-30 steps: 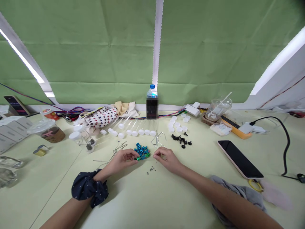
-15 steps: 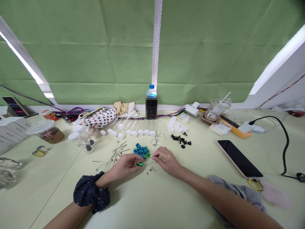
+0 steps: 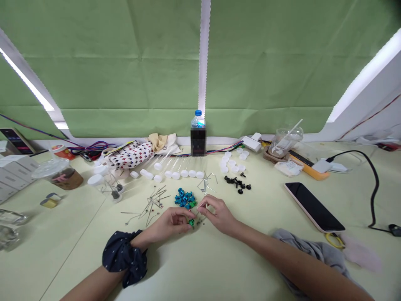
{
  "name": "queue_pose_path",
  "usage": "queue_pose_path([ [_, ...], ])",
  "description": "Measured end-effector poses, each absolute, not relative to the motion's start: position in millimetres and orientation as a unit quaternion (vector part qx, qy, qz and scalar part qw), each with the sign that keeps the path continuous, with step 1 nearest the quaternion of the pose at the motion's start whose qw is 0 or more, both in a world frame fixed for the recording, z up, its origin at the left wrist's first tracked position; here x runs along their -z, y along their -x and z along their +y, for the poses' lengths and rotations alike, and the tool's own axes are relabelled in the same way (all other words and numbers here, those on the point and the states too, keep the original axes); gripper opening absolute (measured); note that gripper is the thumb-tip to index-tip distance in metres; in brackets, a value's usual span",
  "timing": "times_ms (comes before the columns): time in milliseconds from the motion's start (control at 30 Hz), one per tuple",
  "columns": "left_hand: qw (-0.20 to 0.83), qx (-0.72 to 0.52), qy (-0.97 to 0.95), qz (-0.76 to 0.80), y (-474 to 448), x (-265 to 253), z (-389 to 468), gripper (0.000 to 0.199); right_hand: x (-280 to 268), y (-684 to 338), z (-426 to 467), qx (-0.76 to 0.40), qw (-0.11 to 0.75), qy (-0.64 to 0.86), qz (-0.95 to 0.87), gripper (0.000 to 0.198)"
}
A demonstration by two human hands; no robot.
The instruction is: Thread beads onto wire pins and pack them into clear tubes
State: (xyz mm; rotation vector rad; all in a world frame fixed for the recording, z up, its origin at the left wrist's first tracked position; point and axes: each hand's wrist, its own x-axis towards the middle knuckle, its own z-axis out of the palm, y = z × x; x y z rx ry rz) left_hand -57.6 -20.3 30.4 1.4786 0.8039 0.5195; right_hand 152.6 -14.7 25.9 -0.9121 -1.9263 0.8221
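My left hand (image 3: 173, 221) pinches a small shiny green metal fitting (image 3: 191, 222) between thumb and fingertips. My right hand (image 3: 217, 213) is closed on a thin silver hex key (image 3: 197, 214), whose lower end points down at the fitting; whether it touches cannot be made out. Beneath and just right of the fitting lie several tiny grey screws (image 3: 200, 223). Behind my fingers is a pile of blue metal fittings (image 3: 184, 197) with a few green ones (image 3: 193, 204) at its edge. Thin metal rods (image 3: 152, 200) lie scattered beyond my left hand.
Bent wire pieces (image 3: 205, 184), black screws (image 3: 240, 191) and white caps (image 3: 233, 162) lie farther back. Clear tubes with white caps (image 3: 176, 175) stretch toward a bottle (image 3: 198, 138). A phone (image 3: 313, 207) and grey cloth (image 3: 308, 246) are right; a drink cup (image 3: 67, 179) stands left.
My left hand has shifted slightly right, bringing the green fitting up and turning it. The hex key has swung from nearly level to a steeper slant in my right hand.
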Motion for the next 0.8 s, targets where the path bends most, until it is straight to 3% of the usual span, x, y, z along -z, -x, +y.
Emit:
queue_pose_path([
  [800, 0.72, -0.238, -0.574, 0.308, 54.2, -26.5, -19.6, 0.029, -27.6, -150.2, -13.3, -0.411, 0.398, 0.35, -0.741, 0.018],
])
